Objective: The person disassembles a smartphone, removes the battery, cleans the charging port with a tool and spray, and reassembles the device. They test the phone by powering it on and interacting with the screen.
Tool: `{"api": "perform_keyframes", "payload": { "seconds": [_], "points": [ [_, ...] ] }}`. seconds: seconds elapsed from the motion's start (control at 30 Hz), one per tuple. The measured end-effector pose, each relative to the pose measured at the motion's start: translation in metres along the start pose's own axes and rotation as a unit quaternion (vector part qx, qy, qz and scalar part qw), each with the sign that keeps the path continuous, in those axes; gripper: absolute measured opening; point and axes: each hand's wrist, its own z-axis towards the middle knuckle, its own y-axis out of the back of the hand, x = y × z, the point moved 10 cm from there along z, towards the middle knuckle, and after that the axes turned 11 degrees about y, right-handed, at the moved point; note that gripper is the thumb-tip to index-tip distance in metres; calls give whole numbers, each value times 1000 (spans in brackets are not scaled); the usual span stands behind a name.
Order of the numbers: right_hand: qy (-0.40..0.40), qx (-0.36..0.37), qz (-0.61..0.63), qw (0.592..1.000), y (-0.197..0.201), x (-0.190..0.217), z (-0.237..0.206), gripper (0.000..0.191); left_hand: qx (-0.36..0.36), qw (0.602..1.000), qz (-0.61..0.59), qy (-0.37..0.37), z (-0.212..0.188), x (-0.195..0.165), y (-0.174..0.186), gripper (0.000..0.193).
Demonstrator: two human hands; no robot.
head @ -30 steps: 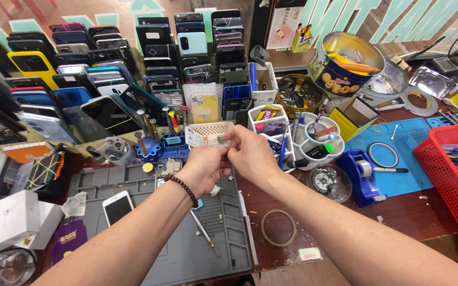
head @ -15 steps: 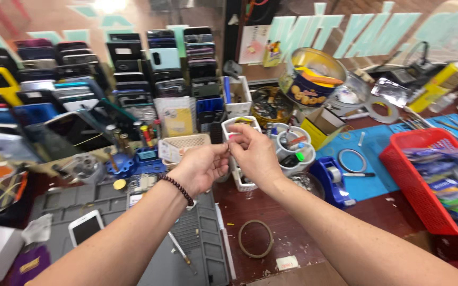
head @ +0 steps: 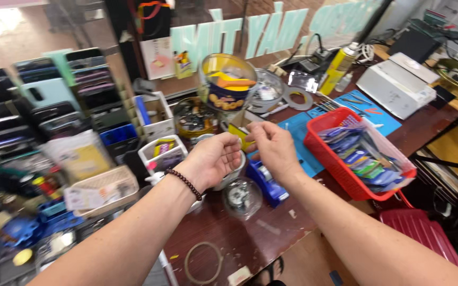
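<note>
My left hand (head: pixel 213 159) and my right hand (head: pixel 272 146) are held together in front of me, fingertips almost meeting. They pinch something very small between them; I cannot make out what it is. A dark bead bracelet (head: pixel 184 182) circles my left wrist. Below the hands lie a clear round lid (head: pixel 242 197) and a blue tape dispenser (head: pixel 267 184). A yellow box (head: pixel 238 133) shows just behind the fingertips.
A red basket (head: pixel 345 169) of packets stands at the right on a blue mat (head: pixel 306 135). A round tin (head: pixel 227 85), a white device (head: pixel 397 87), a spray can (head: pixel 337 66), small bins and racks of phones (head: pixel 49 116) crowd the back. A tape ring (head: pixel 203 263) lies near the edge.
The view has swung to the right, so the phone racks slid left and the red basket came to the middle. My hands stay pinched together and have drifted over the tape dispenser.
</note>
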Motion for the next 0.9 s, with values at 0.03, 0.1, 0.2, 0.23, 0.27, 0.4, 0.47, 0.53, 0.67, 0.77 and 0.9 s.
{"api": "perform_keyframes", "payload": {
  "seconds": [0.03, 0.1, 0.2, 0.23, 0.27, 0.4, 0.47, 0.53, 0.67, 0.77, 0.9],
  "points": [
    [-5, -17, -16, 1000, 27, -14, 9, 30, -2, 1000, 6, 5, 20, 5, -14, 10],
    [5, -43, -39, 998, 83, -44, 36, 29, 9, 1000, 18, 9, 66, 11, -46, 11],
    [3, -87, -66, 994, 179, -114, 84, 26, 25, 999, 15, 14, 151, 23, -96, 12],
    [-13, -107, -73, 991, 217, -146, 102, 25, 32, 999, 11, 13, 184, 26, -114, 12],
    [-27, -128, -80, 988, 258, -178, 122, 24, 47, 999, 14, 3, 219, 29, -135, 12],
    [88, -156, -235, 955, 433, -275, 218, 27, 67, 998, 10, 8, 365, 60, -230, 13],
    [100, -144, -333, 926, 512, -321, 267, 32, 50, 999, -11, 15, 425, 74, -273, 12],
    [22, -125, -377, 917, 573, -376, 311, 43, 46, 998, -34, 14, 466, 77, -310, 12],
    [-81, -57, -407, 908, 612, -453, 374, 57, 11, 998, -56, 5, 493, 63, -335, 12],
    [-44, -6, -483, 875, 601, -481, 413, 54, -5, 998, -57, -11, 507, 44, -338, 14],
    [-69, 80, -560, 822, 601, -521, 441, 41, -21, 997, -77, -22, 540, 31, -341, 15]
  ]
}}
